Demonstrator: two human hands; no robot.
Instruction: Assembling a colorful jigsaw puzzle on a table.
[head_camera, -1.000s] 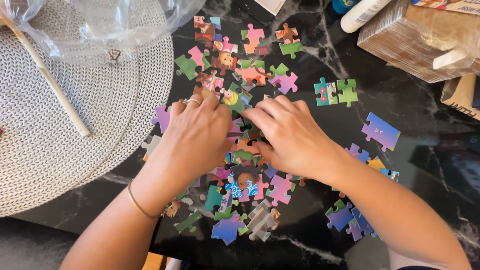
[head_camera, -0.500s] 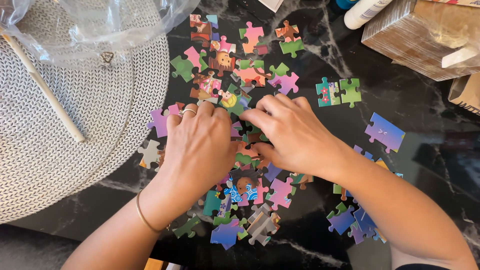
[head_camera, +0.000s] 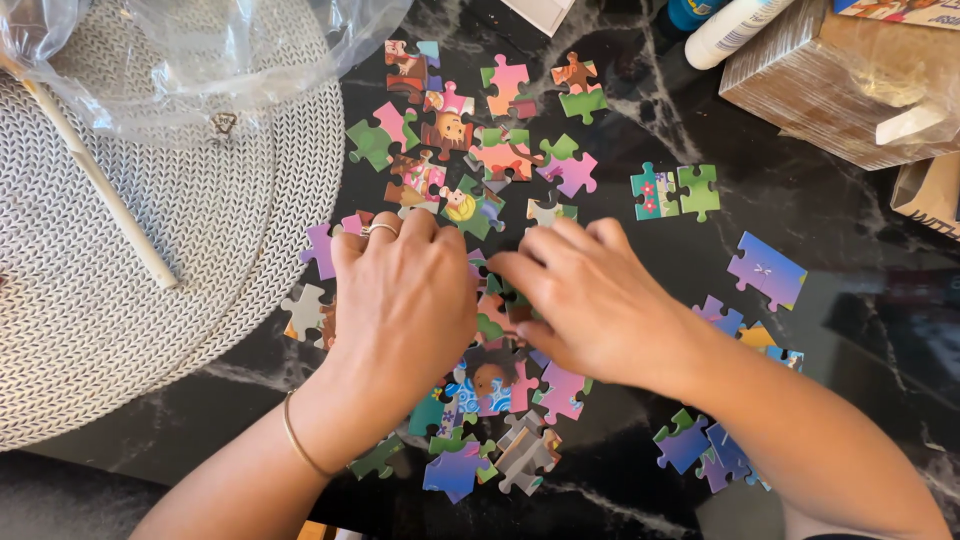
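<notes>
Colourful puzzle pieces (head_camera: 500, 150) lie scattered on a black marbled table (head_camera: 860, 330). My left hand (head_camera: 400, 300), with a ring and a thin bracelet, rests palm down on the pieces in the middle of the pile, fingertips hidden. My right hand (head_camera: 590, 300) is beside it, thumb and fingers pinched around a green and orange puzzle piece (head_camera: 508, 295) between the two hands. Just below them lies a piece with a child's face (head_camera: 487, 380). A joined pair of green pieces (head_camera: 675, 190) and a purple-blue piece (head_camera: 765, 268) lie apart to the right.
A round woven placemat (head_camera: 150, 300) fills the left side, with a white stick (head_camera: 100, 185) and a clear plastic bag (head_camera: 200, 50) on it. A wooden box (head_camera: 830, 80) and a white tube (head_camera: 735, 25) stand at the top right. More pieces (head_camera: 700, 450) lie under my right forearm.
Both hands have slid slightly toward me over the pile. A pale green piece above my right fingers, covered before, now shows.
</notes>
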